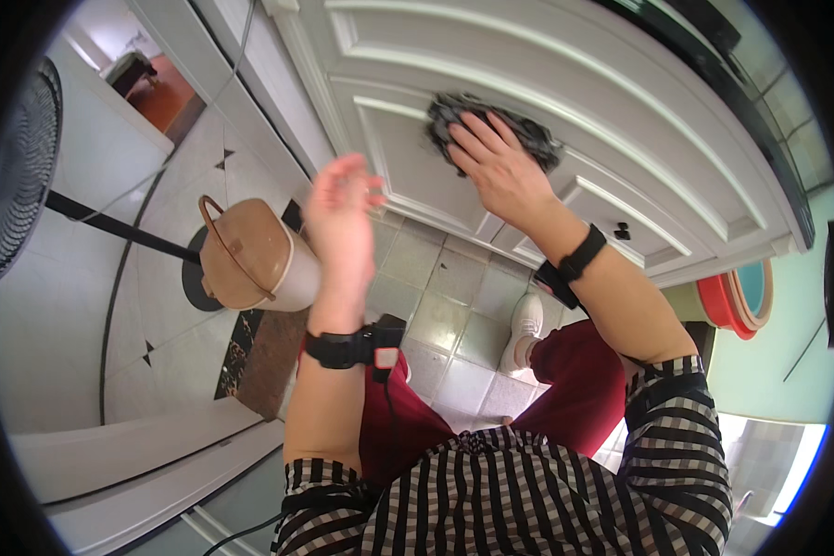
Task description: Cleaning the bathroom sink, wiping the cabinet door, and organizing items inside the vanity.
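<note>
My right hand [493, 163] lies with spread fingers on a crumpled dark grey cloth [542, 142], pressing it flat against a white panelled cabinet front [417, 153]. The cloth covers the upper edge of a cabinet door's panel. My left hand [344, 191] is raised in the air before the left end of the cabinet, blurred, with its fingers loosely bent and nothing seen in them. A small black knob [622, 231] sits on the door to the right of my right hand.
A lidded beige bucket [250, 254] with a brown handle stands left of my left hand, beside a black-poled fan [21, 174]. Red and blue basins [726, 306] are at the cabinet's right end. My feet are on a tiled floor [452, 299]. A dark countertop edge [771, 181] runs above the cabinet.
</note>
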The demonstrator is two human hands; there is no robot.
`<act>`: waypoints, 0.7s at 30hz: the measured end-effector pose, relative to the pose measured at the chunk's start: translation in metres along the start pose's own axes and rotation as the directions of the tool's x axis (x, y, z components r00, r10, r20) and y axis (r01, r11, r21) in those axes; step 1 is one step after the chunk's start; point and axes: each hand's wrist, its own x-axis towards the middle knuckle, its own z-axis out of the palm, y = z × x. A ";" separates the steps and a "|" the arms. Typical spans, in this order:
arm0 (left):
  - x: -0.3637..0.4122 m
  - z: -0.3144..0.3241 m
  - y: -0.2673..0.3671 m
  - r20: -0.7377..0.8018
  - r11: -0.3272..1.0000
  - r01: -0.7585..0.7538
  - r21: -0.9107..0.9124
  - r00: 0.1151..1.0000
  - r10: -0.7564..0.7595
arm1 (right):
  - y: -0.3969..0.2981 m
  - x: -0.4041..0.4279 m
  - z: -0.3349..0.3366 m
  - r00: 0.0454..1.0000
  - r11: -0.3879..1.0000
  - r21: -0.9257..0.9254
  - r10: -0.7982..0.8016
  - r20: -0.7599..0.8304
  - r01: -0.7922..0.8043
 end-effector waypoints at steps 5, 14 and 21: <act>0.025 -0.039 0.004 -0.272 0.979 -0.097 -0.182 0.961 0.044 | -0.026 0.078 0.048 0.987 0.983 -0.094 -0.149 0.064 0.155; 0.036 -0.070 -0.009 -0.263 0.986 -0.050 -0.161 0.965 0.006 | -0.053 0.011 0.238 0.861 0.763 -0.432 -0.319 0.397 0.481; 0.034 -0.084 0.007 -0.315 0.995 -0.045 -0.087 0.949 0.015 | -0.055 -0.076 0.313 0.642 0.386 -0.521 -0.557 0.527 0.762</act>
